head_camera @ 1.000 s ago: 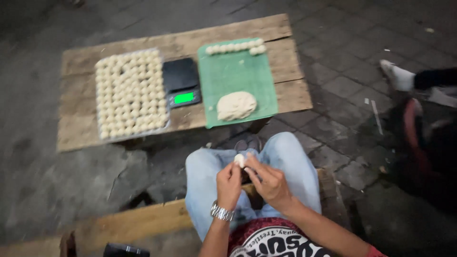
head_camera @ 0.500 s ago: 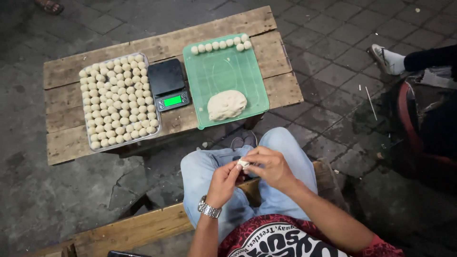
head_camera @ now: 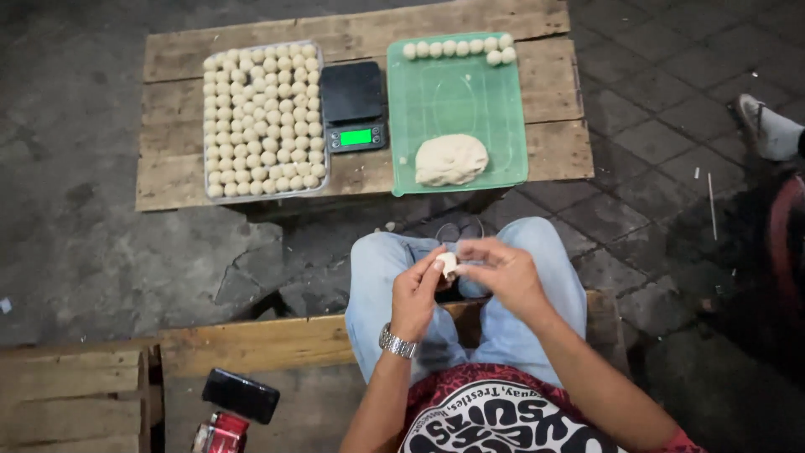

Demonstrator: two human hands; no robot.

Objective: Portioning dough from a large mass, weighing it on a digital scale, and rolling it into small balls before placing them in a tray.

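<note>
Over my lap, my left hand (head_camera: 417, 294) and my right hand (head_camera: 501, 270) pinch a small pale piece of dough (head_camera: 449, 264) between their fingertips. A metal watch sits on my left wrist. Ahead, a low wooden table (head_camera: 553, 92) carries a green tray (head_camera: 457, 92) with a lump of dough (head_camera: 451, 159) at its near end and a row of small dough balls (head_camera: 459, 49) along its far edge. Left of it stands a black digital scale (head_camera: 354, 106) with a lit green display, then a metal tray (head_camera: 262, 119) packed with several rows of dough balls.
I sit on a wooden bench (head_camera: 251, 346). A black phone (head_camera: 241, 395) and a red can-like object (head_camera: 220, 434) lie on it at my left. A person's shoe (head_camera: 767, 130) shows at the right edge. Cracked paving lies around the table.
The view has shifted so the table sits higher in frame. My hands stay together over my lap, working the dough piece between the fingertips.
</note>
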